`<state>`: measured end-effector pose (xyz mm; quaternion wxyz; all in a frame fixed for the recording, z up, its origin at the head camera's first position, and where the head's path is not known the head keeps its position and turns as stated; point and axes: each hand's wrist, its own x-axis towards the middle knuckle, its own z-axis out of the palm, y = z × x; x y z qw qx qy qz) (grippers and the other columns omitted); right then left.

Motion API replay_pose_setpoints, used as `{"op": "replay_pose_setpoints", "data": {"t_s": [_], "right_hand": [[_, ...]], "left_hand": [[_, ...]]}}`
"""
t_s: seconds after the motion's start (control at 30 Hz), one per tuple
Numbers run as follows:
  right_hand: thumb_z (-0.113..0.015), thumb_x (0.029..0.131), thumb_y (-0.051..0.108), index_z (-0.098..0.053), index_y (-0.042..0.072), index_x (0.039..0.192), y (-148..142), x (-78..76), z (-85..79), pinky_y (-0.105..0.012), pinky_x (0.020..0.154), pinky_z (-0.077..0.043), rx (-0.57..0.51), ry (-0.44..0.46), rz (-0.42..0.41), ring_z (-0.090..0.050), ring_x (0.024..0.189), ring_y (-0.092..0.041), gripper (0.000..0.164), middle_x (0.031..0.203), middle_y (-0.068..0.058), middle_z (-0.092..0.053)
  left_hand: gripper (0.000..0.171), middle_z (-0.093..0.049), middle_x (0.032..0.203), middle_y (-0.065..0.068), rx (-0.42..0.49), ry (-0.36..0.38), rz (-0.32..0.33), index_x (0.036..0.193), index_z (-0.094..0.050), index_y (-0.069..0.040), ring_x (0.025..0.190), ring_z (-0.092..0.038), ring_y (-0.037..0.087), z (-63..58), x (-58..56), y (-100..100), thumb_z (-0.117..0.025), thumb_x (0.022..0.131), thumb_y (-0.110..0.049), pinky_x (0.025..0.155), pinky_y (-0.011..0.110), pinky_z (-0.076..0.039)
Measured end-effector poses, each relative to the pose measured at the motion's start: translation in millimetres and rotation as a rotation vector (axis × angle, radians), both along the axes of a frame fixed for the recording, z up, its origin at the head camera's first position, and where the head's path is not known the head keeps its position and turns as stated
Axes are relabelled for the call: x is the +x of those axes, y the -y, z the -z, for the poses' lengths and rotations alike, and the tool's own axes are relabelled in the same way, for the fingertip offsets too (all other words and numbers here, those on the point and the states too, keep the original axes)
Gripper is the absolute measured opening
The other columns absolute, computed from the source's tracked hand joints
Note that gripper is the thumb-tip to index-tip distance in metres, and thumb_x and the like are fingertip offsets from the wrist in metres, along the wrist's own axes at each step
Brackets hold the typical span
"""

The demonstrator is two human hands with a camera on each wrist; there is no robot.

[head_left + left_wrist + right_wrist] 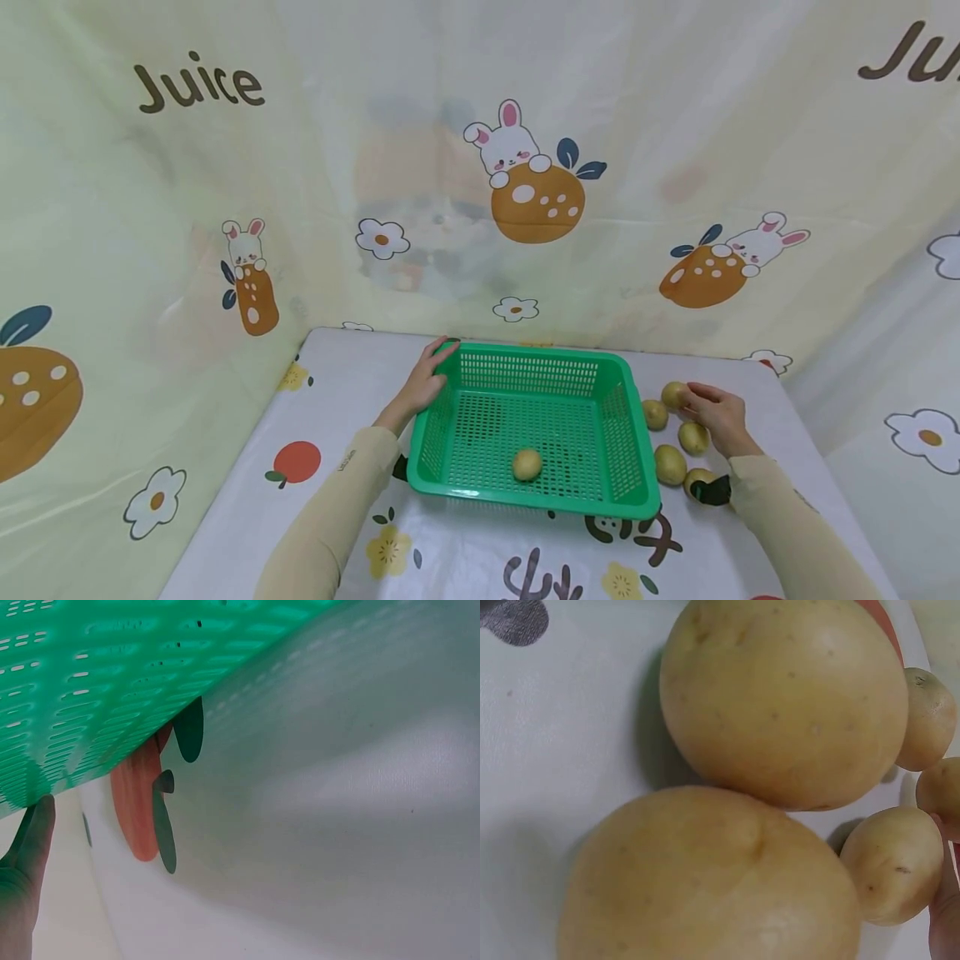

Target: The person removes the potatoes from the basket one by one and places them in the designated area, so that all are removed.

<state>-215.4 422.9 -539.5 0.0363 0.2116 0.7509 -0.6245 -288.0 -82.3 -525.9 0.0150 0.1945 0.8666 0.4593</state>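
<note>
A green plastic basket [525, 504] with slotted walls stands on the table, and one potato [527, 465] lies inside on its floor. My left hand [423, 385] rests on the basket's back left corner, its fingers extended over the rim. In the left wrist view, a straight finger [36, 840] touches the basket's outer wall [97, 697]. To the basket's right, my right hand [718, 414] pinches a potato [674, 395] between thumb and fingers. That potato [941, 791] shows at the right edge of the right wrist view, partly cut off.
More potatoes lie between the basket and the right arm: one [655, 414] beside the basket wall, another [693, 437] below the right hand, a larger one [670, 464] and one [697, 477] partly hidden by a dark wrist strap [711, 491]. Printed curtains [427, 167] hang behind the table.
</note>
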Motion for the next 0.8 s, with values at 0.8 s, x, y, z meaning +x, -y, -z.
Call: {"op": "replay_pose_setpoints", "data": {"t_s": [0.8], "right_hand": [[-0.06,0.098,0.019,-0.036,-0.013,0.144,-6.1,4.9,-12.6,-0.033,0.087,-0.054,0.054,0.014,-0.047,-0.065,0.081,0.0,0.062,0.091,0.013,-0.06]], "left_hand": [[0.071,-0.019,0.162,0.013,-0.012,0.021,-0.002,0.152,-0.037,-0.007,0.147,-0.018,0.036,0.0,-0.6,0.4,-0.043,0.082,0.005,0.113,0.058,-0.023]]}}
